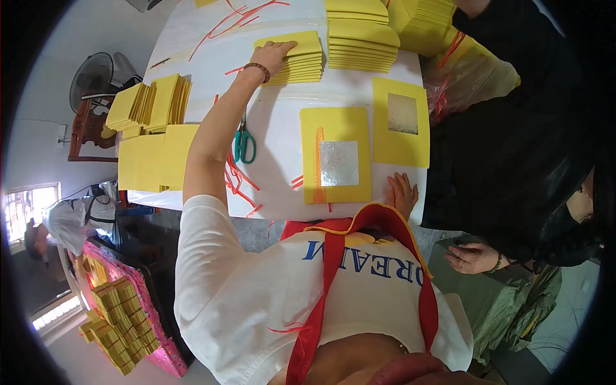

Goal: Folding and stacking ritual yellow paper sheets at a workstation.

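My left hand (277,54) is stretched far across the white table (276,115) and lies flat on a low stack of yellow paper (305,61). There is a bead bracelet on that wrist. My right hand (402,193) rests at the table's near edge with its fingers apart and nothing in it. It sits just right of a yellow sheet with a silver foil square and an orange stripe (337,160). A second yellow sheet with a foil square (402,122) lies further right.
A taller yellow paper stack (362,38) stands beside the low one. Green-handled scissors (244,145) and red strips (240,183) lie under my left arm. More yellow stacks (151,102) sit at the left edge. A person in black (507,160) stands right, one hand (473,257) low. A fan (90,74) stands far left.
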`<state>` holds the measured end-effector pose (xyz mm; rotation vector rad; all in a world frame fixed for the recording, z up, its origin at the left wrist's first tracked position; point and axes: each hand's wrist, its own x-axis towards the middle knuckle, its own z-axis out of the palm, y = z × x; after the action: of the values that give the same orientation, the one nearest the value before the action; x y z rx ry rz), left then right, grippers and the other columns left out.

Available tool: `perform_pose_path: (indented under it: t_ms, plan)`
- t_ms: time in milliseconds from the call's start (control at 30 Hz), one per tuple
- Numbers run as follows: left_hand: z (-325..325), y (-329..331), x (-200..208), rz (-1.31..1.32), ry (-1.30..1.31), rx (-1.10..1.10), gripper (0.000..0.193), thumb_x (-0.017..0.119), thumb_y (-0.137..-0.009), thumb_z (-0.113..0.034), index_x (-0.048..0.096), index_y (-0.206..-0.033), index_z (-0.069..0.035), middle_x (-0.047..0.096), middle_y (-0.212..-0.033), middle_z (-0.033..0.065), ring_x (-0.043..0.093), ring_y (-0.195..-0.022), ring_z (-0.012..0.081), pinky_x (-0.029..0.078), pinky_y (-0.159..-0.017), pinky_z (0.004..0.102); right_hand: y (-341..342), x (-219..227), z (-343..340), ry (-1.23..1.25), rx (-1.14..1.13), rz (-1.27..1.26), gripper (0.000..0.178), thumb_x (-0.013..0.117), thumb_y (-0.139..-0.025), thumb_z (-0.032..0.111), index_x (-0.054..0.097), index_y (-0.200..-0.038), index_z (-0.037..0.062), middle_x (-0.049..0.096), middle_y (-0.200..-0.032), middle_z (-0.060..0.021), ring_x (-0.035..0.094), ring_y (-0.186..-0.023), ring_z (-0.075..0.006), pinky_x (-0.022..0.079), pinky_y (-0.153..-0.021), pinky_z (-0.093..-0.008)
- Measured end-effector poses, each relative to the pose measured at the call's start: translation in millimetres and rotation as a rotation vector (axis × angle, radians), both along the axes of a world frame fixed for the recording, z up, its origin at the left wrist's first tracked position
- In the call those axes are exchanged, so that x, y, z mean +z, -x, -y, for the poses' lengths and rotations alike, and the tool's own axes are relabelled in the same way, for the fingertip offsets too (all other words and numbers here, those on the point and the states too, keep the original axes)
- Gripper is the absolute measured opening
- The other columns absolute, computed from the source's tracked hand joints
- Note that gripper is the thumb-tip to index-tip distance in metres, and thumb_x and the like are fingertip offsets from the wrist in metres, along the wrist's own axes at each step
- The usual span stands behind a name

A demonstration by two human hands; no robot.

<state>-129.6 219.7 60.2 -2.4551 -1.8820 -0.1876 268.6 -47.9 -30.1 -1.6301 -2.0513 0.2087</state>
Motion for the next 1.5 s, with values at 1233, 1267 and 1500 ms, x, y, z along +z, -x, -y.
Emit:
perform_pose_path:
  t_ms: [1233,1267,1500]
  plan:
    - [-5,7,9,-0.051,0.115,-0.114,0.052,0.054,-0.079,-0.046,0.048,-0.122,-0.018,0.056,-0.114,0.0057,0.047,-0.106,0.0294,0.038,-0.087,0.0429,8,13,1,0.036,-0.076,-0.045,0.021,0.047,-0.088,0.017,0.059,-0.104,0.0107,0.052,-0.119,-0.0052,0.041,-0.12,-0.0224,0.015,-0.103,-0.0457]
    - [-6,8,10,-0.044,0.089,-0.139,0.052,0.054,-0.079,-0.046,0.049,-0.121,-0.017,0.057,-0.112,0.0062,0.047,-0.105,0.0296,0.038,-0.087,0.0424,8,12,1,0.036,-0.079,-0.036,0.021,0.047,-0.088,0.017,0.059,-0.104,0.0107,0.052,-0.119,-0.0053,0.041,-0.12,-0.0223,0.015,-0.103,-0.0456]
    - [-9,12,14,-0.056,0.093,-0.216,0.05,0.052,-0.081,-0.043,0.048,-0.121,-0.014,0.059,-0.107,0.0103,0.049,-0.099,0.0324,0.04,-0.086,0.0405,9,14,-1,0.037,-0.076,-0.026,0.021,0.047,-0.088,0.017,0.059,-0.104,0.0107,0.052,-0.118,-0.0053,0.041,-0.12,-0.0223,0.016,-0.103,-0.0464]
